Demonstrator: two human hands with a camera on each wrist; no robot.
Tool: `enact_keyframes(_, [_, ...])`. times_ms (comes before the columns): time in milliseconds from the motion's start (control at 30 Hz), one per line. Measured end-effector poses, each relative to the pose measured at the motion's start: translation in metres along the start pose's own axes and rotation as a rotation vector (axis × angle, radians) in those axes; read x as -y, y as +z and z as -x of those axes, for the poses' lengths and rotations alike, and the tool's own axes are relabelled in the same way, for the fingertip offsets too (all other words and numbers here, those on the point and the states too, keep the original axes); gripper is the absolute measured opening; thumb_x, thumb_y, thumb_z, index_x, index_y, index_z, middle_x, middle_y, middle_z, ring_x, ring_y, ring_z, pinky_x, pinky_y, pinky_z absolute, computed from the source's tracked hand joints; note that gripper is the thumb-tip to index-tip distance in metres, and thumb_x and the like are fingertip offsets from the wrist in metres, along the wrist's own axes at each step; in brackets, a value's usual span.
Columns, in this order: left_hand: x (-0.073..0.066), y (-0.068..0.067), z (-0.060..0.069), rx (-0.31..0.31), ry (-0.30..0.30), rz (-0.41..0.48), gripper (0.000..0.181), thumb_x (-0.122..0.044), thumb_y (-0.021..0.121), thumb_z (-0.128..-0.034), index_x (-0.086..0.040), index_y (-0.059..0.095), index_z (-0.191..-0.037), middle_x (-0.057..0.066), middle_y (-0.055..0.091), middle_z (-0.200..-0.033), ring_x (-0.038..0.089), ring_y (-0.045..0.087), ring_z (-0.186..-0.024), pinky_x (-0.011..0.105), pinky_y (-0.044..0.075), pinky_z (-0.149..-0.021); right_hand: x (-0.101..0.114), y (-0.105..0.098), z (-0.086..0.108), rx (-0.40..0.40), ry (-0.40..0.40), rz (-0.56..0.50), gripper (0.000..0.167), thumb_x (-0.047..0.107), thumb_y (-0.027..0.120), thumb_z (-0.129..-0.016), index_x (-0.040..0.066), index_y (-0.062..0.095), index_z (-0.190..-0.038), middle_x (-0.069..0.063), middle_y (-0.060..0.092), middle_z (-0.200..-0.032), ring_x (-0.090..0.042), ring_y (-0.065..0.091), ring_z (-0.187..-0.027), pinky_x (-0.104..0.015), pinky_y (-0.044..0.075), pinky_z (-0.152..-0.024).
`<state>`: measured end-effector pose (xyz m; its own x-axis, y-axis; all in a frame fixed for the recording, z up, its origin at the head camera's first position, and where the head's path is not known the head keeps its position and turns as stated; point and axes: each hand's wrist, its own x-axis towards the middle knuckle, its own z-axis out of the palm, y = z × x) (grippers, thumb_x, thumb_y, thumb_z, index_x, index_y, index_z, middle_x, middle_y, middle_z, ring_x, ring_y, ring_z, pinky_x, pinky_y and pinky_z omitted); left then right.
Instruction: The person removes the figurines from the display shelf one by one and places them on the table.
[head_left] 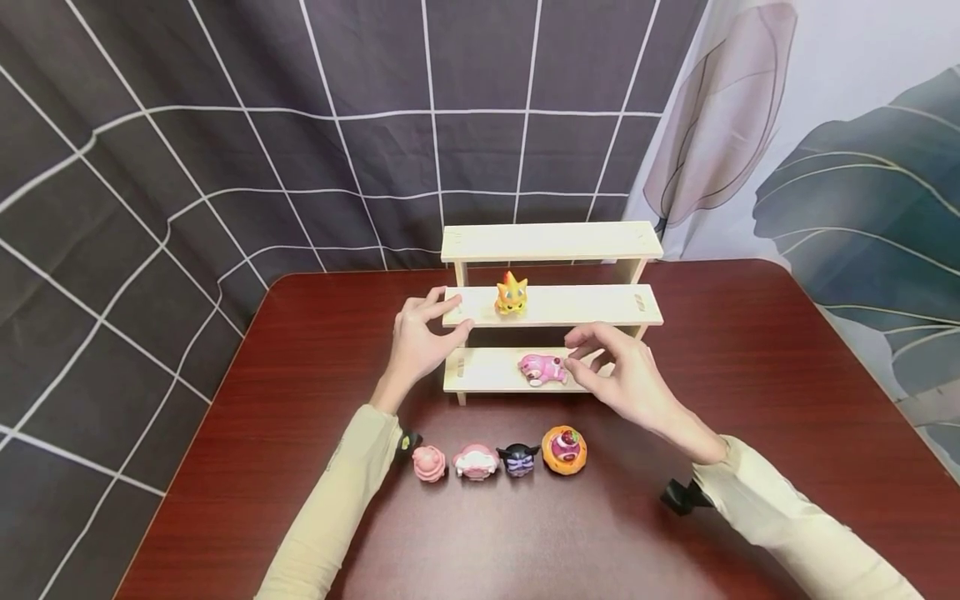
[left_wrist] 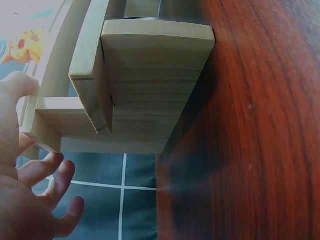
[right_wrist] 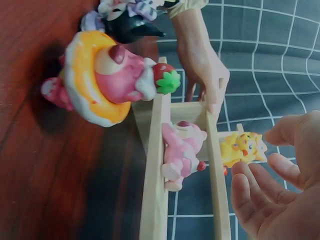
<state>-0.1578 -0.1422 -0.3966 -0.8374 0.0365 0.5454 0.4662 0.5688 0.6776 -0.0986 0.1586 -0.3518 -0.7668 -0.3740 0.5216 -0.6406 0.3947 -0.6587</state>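
The left hand (head_left: 422,337) pinches the left end of the wooden shelf (head_left: 585,304). The right hand (head_left: 630,371) has its fingers apart, holding nothing, near the pink bear (head_left: 543,369) lying on the low board (head_left: 491,371). I'd hold the shelf steady and move gently so the bear isn't bumped. I can't spot any words to read.

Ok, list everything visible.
table: 1, reddish, centre
wooden shelf: 1, beige, table
spiky figurine: 1, yellow, middle tier
bear figurine: 1, pink, bottom tier
swirl figurine: 1, pink, table row leftmost
rounded figurine: 1, pink-white, second
horned figurine: 1, black-purple, third
ringed bear: 1, pink-orange, rightmost
grid curtain: 1, grey, behind
leafy curtain: 1, white, right
devices: 2, black, wrists
sleeves: 2, cream, forearms
left hand: 1, bare, gripping middle tier
right hand: 1, bare, near bear figurine
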Motion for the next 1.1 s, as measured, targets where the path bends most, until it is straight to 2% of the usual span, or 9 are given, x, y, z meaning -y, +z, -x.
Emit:
enact_keyframes(267, [0.0,0.0,0.0,-0.001,-0.016,-0.004,0.042,-0.028,0.085,-0.077,-0.011,0.078,-0.114,0.015,0.063,-0.131,0.03,0.058,-0.104,0.048,0.041,-0.085,0.001,0.003,-0.022,0.005,0.006,-0.018,0.027,-0.008,0.074,-0.082,0.002,0.065,-0.105,-0.005,0.07,-0.094,-0.017,0.069,-0.08,-0.026,0.052,-0.066])
enact_keyframes(567, [0.0,0.0,0.001,0.002,-0.024,0.003,0.042,-0.027,0.085,-0.0773,-0.011,0.077,-0.115,0.015,0.064,-0.131,0.03,0.057,-0.105,0.048,0.041,-0.085,0.0,0.008,-0.046,0.003,0.025,-0.022,0.03,-0.005,0.075,-0.083,0.001,0.062,-0.11,-0.016,0.067,-0.103,-0.022,0.071,-0.087,-0.025,0.054,-0.067])
enact_keyframes(800, [-0.001,0.0,0.0,0.001,-0.016,0.003,0.041,-0.027,0.085,-0.0773,-0.01,0.077,-0.114,0.016,0.064,-0.13,0.03,0.058,-0.104,0.049,0.04,-0.086,-0.004,0.012,-0.056,0.008,0.042,-0.062,0.032,-0.006,0.075,-0.084,0.001,0.062,-0.113,-0.014,0.065,-0.104,-0.026,0.071,-0.089,-0.025,0.054,-0.069])
enact_keyframes(967, [0.0,0.0,0.0,0.003,-0.019,-0.005,0.041,-0.027,0.084,-0.0776,-0.011,0.077,-0.115,0.016,0.063,-0.131,0.03,0.058,-0.103,0.049,0.04,-0.086,-0.003,0.013,-0.062,0.01,0.063,-0.075,0.032,-0.005,0.074,-0.085,-0.001,0.061,-0.114,-0.016,0.065,-0.105,-0.028,0.07,-0.089,-0.033,0.055,-0.07])
enact_keyframes(1100, [0.0,0.0,0.0,0.002,-0.021,-0.005,0.041,-0.028,0.084,-0.0773,-0.011,0.078,-0.114,0.016,0.064,-0.13,0.03,0.058,-0.103,0.05,0.04,-0.086,-0.004,0.015,-0.067,0.016,0.086,-0.082,0.033,-0.004,0.074,-0.085,-0.002,0.061,-0.115,-0.016,0.064,-0.108,-0.028,0.07,-0.09,-0.033,0.055,-0.071])
